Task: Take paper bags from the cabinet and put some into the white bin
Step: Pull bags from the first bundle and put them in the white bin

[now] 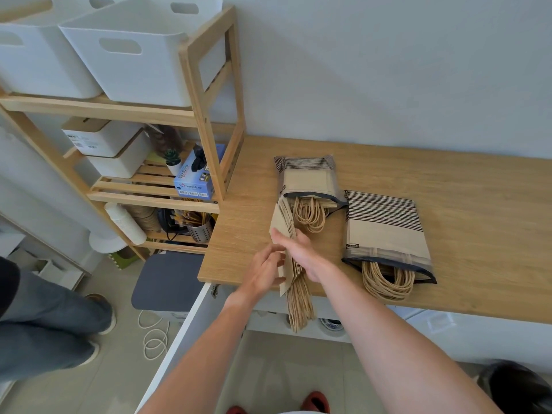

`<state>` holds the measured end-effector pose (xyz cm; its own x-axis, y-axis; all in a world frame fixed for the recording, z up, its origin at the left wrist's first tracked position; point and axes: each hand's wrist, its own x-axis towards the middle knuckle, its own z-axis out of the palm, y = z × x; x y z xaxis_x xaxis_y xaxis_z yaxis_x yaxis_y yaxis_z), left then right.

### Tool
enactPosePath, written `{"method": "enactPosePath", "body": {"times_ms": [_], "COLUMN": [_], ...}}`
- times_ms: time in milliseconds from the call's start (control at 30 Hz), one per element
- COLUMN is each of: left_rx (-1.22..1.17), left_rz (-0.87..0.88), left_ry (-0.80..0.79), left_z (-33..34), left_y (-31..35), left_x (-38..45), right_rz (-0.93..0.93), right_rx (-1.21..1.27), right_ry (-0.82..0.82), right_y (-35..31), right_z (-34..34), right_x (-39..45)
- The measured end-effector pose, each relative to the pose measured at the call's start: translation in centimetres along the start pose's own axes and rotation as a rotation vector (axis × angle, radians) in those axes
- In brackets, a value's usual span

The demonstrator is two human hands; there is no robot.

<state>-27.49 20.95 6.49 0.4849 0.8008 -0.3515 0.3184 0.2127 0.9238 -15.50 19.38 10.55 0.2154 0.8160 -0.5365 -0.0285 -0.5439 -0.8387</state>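
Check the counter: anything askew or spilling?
Nothing spilled. The two striped packs lie crooked on the counter, rope handles poking out. Both hands hold a stack of paper bags.

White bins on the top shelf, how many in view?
2. One white bin stands at the right end of the wooden rack's top shelf; the other sits left of it, cut off by the frame edge. More may lie out of view.

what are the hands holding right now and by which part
Both the left hand and right hand hold a stack of folded paper bags around its middle, twine handles hanging below the hands.
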Motion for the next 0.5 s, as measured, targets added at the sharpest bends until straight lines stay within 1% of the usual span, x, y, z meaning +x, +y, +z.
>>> {"method": "enactPosePath", "body": {"times_ms": [67,133,200,233,267,300,333,400,467,500], "left_rx": [0.055,0.202,0.434,0.554,0.635,0.659,0.627,0.552,0.523,0.497], "left_rz": [0.018,0.041,0.086,0.101,0.140,0.228,0.352,0.572,0.665,0.681], "left_ry": [-0.003,-0.064,-0.114,-0.115,-0.088,-0.044,0.007,0.170,0.325,0.369], "left_z": [-0.4,-1.2,-2.3,-2.9,-3.6,-4.4,-5.2,-6.4,-7.0,-6.9], "left_y": [-1.0,-2.3,-3.8,-4.3,-4.8,-4.9,-4.7,-4.3,-2.9,-2.1], "left_x": [0.1,0.0,0.3,0.2,0.2,0.0,-0.3,-0.5,-0.6,-0.5], "right_rz": [-0.002,-0.008,0.016,0.055,0.113,0.184,0.241,0.295,0.295,0.265], "right_rx": [-0.084,-0.197,-0.182,-0.107,0.015,0.147,0.263,0.385,0.479,0.532], "right_ry": [0.036,0.152,0.210,0.192,0.159,0.111,0.070,0.003,-0.078,-0.130], "right_y": [0.2,0.2,0.2,-0.1,-0.3,-0.6,-1.0,-1.5,-1.8,-2.1], "right_z": [0.3,0.2,-0.2,-0.6,-1.1,-1.6,-2.1,-2.8,-3.0,-2.8], "right_x": [0.5,0.8,1.0,0.8,0.7,0.5,0.1,-0.5,-0.7,-1.0]}}
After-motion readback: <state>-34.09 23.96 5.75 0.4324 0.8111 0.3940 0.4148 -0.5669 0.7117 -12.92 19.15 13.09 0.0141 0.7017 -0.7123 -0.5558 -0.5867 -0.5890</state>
